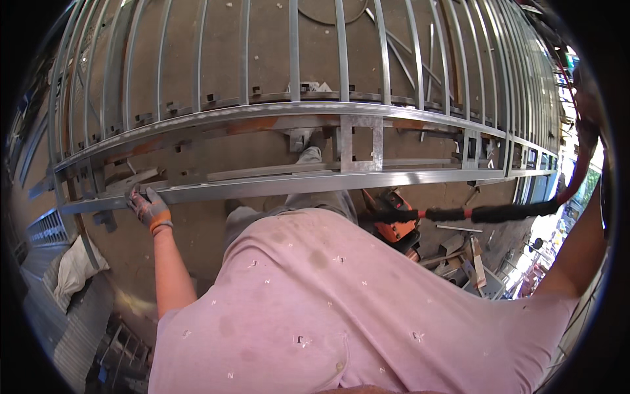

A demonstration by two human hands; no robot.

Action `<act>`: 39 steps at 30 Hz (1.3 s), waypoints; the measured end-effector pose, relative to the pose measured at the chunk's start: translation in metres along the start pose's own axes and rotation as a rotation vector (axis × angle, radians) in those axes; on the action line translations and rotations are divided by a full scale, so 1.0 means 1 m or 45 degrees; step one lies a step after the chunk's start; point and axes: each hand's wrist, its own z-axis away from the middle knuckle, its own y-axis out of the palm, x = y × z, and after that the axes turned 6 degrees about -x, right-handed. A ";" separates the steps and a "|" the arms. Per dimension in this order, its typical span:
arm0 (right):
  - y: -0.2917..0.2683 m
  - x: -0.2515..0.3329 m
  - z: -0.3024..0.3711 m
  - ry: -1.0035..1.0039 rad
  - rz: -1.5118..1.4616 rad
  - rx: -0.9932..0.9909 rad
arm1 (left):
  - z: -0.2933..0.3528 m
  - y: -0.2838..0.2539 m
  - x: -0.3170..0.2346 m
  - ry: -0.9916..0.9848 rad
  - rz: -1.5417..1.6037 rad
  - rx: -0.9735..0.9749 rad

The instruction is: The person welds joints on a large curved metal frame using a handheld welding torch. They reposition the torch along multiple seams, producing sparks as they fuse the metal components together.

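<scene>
A long gate-like frame of silvery metal bars (294, 52) lies across the view in front of me. My left hand (150, 207), in a grey and orange glove, grips the near metal rail (275, 187) close to its left end. My right arm reaches out to the far right, where my right hand (586, 98) sits dark at the rim of the picture. A thick cable (512, 212) with black sleeving and red parts rises to that hand, which appears closed on it; the single fingers are hard to make out.
An orange and black machine (396, 220) stands on the floor by my right leg. Metal and wood offcuts (469, 262) lie in a pile right of it. A white sack (79, 269) and corrugated sheets (82, 335) are at the left. Flat plates (361, 143) join the frame's two near rails.
</scene>
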 end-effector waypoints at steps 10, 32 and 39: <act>0.180 0.098 -0.166 -0.510 0.153 0.772 | 0.025 0.002 -0.070 -0.796 0.046 0.137; 0.325 0.105 -0.199 -0.606 0.357 1.523 | 0.023 0.002 -0.063 -0.610 0.056 -0.042; 0.320 0.109 -0.198 -0.574 0.391 1.553 | 0.022 -0.002 -0.082 -0.751 -0.008 -0.011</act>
